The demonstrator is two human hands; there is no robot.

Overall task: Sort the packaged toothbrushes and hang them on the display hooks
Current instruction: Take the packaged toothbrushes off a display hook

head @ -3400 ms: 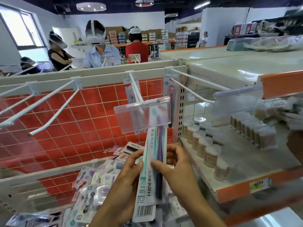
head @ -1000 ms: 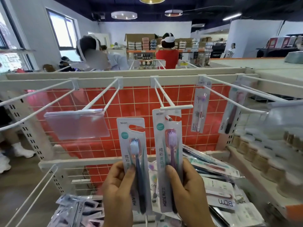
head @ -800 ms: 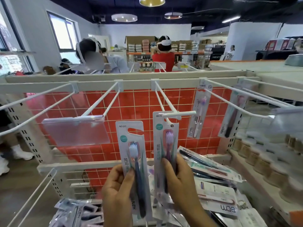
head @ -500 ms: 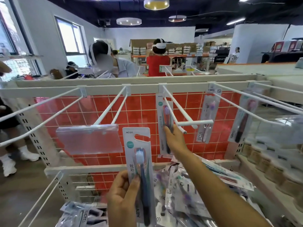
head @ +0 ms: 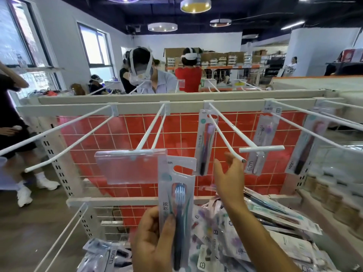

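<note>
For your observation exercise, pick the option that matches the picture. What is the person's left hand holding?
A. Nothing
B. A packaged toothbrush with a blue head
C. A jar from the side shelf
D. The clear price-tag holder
B: the left hand grips the lower part of a packaged toothbrush with a blue head, held upright before the display hooks.

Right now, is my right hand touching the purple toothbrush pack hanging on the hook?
Apart. In the head view the right hand is open in front of the rack, with red grid backing showing between its fingers and the purple toothbrush pack, which hangs from the hook.
</note>
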